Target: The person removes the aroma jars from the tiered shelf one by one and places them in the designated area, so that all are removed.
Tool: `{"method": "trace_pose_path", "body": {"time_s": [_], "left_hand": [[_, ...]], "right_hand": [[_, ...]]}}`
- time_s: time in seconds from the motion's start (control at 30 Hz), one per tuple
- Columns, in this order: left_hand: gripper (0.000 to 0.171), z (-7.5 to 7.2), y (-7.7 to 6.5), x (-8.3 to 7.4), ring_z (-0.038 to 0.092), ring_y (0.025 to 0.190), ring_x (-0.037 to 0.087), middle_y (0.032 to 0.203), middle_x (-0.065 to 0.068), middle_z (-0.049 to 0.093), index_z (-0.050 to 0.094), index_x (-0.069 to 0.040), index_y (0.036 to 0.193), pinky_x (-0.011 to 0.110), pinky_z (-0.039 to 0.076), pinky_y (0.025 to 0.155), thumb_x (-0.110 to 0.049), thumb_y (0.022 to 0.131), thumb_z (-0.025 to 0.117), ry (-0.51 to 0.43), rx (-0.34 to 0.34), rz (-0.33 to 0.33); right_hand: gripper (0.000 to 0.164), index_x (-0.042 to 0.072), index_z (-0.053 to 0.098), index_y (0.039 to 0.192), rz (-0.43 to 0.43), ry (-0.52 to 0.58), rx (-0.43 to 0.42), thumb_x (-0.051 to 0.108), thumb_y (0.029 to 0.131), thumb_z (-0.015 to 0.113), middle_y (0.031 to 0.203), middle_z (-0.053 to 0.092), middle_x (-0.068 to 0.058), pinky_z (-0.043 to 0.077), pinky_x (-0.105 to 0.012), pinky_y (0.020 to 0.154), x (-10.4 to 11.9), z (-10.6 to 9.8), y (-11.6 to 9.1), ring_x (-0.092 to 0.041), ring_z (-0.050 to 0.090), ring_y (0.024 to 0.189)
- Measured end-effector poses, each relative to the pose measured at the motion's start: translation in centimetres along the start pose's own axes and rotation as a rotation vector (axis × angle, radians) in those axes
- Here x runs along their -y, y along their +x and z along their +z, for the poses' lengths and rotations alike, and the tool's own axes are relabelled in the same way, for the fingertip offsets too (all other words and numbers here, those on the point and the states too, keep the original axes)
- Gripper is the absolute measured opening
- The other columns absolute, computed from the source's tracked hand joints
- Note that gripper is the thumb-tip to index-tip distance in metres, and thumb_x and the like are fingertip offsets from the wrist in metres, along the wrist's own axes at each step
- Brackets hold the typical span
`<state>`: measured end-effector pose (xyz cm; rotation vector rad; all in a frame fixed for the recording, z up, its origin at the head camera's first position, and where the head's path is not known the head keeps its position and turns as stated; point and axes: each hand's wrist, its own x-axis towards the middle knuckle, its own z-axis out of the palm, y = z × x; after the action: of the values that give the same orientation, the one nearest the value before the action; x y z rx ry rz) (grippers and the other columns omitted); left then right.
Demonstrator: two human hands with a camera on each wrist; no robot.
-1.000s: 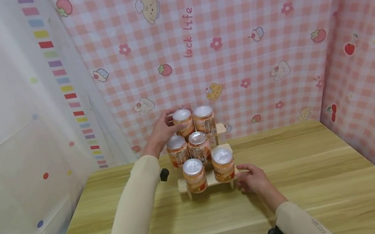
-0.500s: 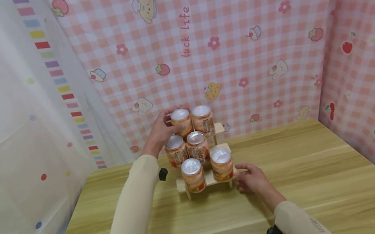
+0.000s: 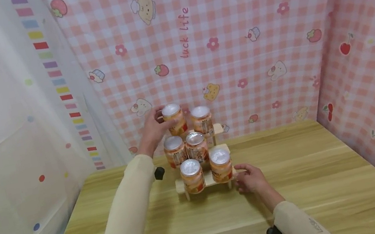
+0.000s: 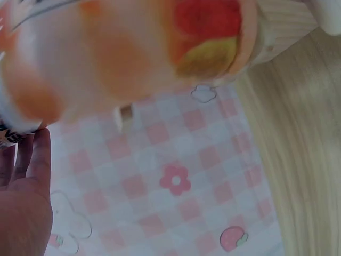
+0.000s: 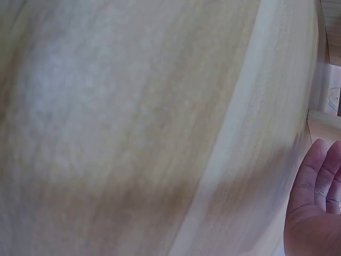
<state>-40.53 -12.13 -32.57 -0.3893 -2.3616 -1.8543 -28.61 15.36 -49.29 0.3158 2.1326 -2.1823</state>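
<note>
A can point(image 3: 174, 119) is gripped by the left hand point(image 3: 152, 131) above the rack point(image 3: 207, 180), long axis slightly tilted, lid up. The rack's lower right corner is touched by the right hand point(image 3: 252, 178), fingers relaxed.

The cans point(image 3: 196, 146) were orange with silver tops, their labels showing white and red patches. The stepped rack point(image 3: 206, 180) under them was pale bare wood, and the table point(image 3: 315, 178) was a yellowish wood grain in light and darker streaks. The back wall cloth point(image 3: 234, 41) was pink-and-white check printed with flowers, strawberries, cupcakes and cherries. The left curtain point(image 3: 4, 124) was white with coloured dots and a striped band. Both sleeves point(image 3: 127, 224) were cream.
</note>
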Motion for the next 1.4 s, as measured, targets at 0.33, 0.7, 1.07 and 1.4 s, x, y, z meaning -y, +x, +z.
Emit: {"method": "trace_pose_path", "body": {"time_s": [0.33,0.7,1.07,1.4], "left_hand": [[0.069,-2.9,-0.3,-1.2,0.053,0.124,0.027,0.137,0.012,0.054,0.044,-0.009,0.142,0.045,0.045,0.101,-0.018,0.084,0.081,-0.021,-0.084,0.032],[0.074,-6.1,-3.1,-1.7,0.048,0.128,0.029,0.142,0.013,0.049,0.039,-0.01,0.147,0.047,0.041,0.105,-0.026,0.087,0.078,0.022,-0.117,0.034],[0.067,-8.2,-7.2,-1.5,0.051,0.114,0.022,0.134,0.009,0.049,0.041,-0.011,0.141,0.025,0.053,0.066,-0.024,0.087,0.078,0.042,-0.077,0.024],[0.066,-7.7,-14.1,0.9,0.055,0.115,0.029,0.133,0.019,0.051,0.041,-0.002,0.141,0.026,0.053,0.084,-0.011,0.086,0.078,0.051,0.032,-0.009]], "right_hand": [[0.037,-0.004,0.052,0.131,0.0,-0.001,-0.004,-0.003,0.095,0.058,0.084,0.067,-0.007,0.054,-0.032,0.058,0.2,-0.3,0.1,-0.018,0.064,0.068],[0.037,-0.005,0.051,0.132,0.005,-0.006,0.001,-0.002,0.095,0.059,0.084,0.067,-0.007,0.055,-0.032,0.058,0.4,-0.2,-0.1,-0.017,0.064,0.067],[0.039,-0.003,0.053,0.133,-0.008,-0.049,0.003,0.0,0.095,0.058,0.082,0.067,-0.005,0.056,-0.032,0.06,0.5,-0.3,0.3,-0.016,0.064,0.068],[0.04,-0.002,0.052,0.134,0.019,-0.043,0.007,-0.001,0.095,0.058,0.098,0.067,-0.018,0.056,-0.033,0.063,0.5,0.1,-0.5,-0.019,0.064,0.071]]}}
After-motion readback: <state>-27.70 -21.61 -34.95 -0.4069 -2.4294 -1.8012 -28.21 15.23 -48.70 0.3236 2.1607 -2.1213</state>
